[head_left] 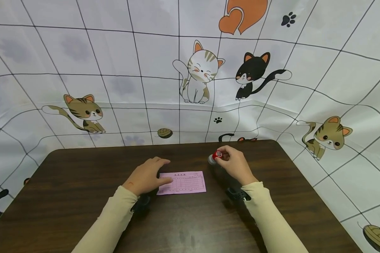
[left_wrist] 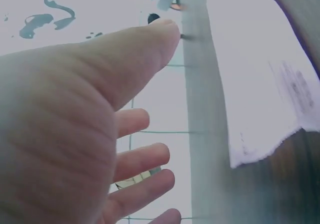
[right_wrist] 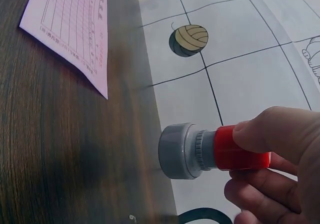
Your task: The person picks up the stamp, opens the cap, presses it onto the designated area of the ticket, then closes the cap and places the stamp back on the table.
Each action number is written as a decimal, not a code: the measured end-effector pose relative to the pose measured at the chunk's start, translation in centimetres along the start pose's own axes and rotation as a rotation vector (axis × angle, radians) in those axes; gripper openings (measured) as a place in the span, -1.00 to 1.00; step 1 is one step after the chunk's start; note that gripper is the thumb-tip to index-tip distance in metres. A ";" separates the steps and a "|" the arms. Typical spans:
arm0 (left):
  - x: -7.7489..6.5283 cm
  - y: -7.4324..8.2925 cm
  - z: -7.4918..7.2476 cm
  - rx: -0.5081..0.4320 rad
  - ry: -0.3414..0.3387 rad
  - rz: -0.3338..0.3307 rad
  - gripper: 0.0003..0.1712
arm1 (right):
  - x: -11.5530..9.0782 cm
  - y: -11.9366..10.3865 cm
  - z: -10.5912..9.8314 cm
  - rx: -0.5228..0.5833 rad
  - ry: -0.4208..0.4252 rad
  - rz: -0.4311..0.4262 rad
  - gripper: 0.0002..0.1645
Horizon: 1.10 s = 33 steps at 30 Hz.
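Observation:
In my right hand (head_left: 236, 164) I hold a stamp (right_wrist: 186, 151) by its red handle, pinched between thumb and fingers. Its grey end faces the table, and in the right wrist view it appears just above the surface. A pink printed form (head_left: 187, 183) lies flat on the table to the left of the stamp. My left hand (head_left: 148, 175) hovers at the form's left edge with thumb and fingers spread and nothing between them. Whether the left thumb touches the paper I cannot tell.
The dark wooden table (head_left: 82, 196) extends around both hands. Behind it hangs a white gridded cloth (head_left: 120, 91) printed with cartoon cats, hearts and paw marks. Dark bands (head_left: 237, 194) sit at both wrists.

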<state>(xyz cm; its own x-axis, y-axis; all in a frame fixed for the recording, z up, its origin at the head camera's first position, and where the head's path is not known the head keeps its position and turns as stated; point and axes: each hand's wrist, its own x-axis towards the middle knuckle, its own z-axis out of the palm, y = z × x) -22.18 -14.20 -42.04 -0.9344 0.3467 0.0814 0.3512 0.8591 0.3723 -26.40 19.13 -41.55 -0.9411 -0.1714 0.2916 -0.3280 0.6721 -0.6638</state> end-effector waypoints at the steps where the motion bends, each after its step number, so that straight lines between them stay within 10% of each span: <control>1: 0.0 0.2 -0.1 -0.003 0.009 0.008 -0.18 | 0.0 -0.1 0.0 0.009 0.000 0.001 -0.63; 33: 0.2 1.1 -0.7 -0.029 0.136 0.018 -0.24 | 0.9 -3.0 2.7 0.232 -0.056 -0.091 -0.61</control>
<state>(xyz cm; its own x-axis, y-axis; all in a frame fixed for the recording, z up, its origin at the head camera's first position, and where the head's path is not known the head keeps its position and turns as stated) -21.99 -13.46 -41.02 -0.9282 0.3058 0.2118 0.3676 0.8413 0.3964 -26.47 14.97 -41.14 -0.9078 -0.2678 0.3227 -0.4155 0.4697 -0.7790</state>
